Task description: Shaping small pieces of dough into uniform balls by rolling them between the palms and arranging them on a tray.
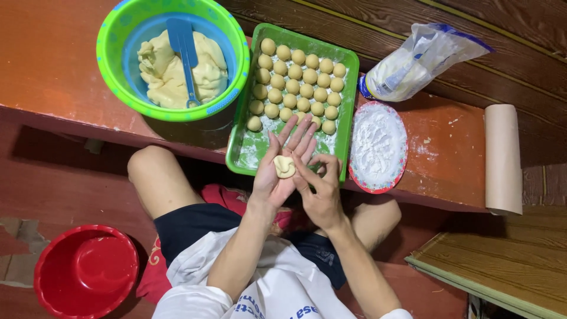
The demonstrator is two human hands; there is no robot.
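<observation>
Head view is looking straight down on a seated person working over the near edge of a reddish-brown table [53, 65]; the left hand [277, 171] is lying open, palm up, fingers spread toward the tray, and it is cradling a small piece of pale dough [284, 166] in the palm; the right hand [322, 192] is curling in from the side, its fingertips pressing on the dough piece, so it is pinching rather than closing around it; both hands are hovering over the near end of a green tray [236, 150], which is carrying rows of rolled dough balls [298, 82] on a dusting of flour; just left of the tray a green and blue bowl [115, 56] is holding a big mass of dough with a blue spatula [184, 47] resting in it; just right of the tray a red-rimmed plate of flour [378, 145] is sitting, with a plastic flour bag [413, 62] behind it and a paper roll [503, 159] farther right; a red basin [85, 272] is sitting on the floor by the left knee.
</observation>
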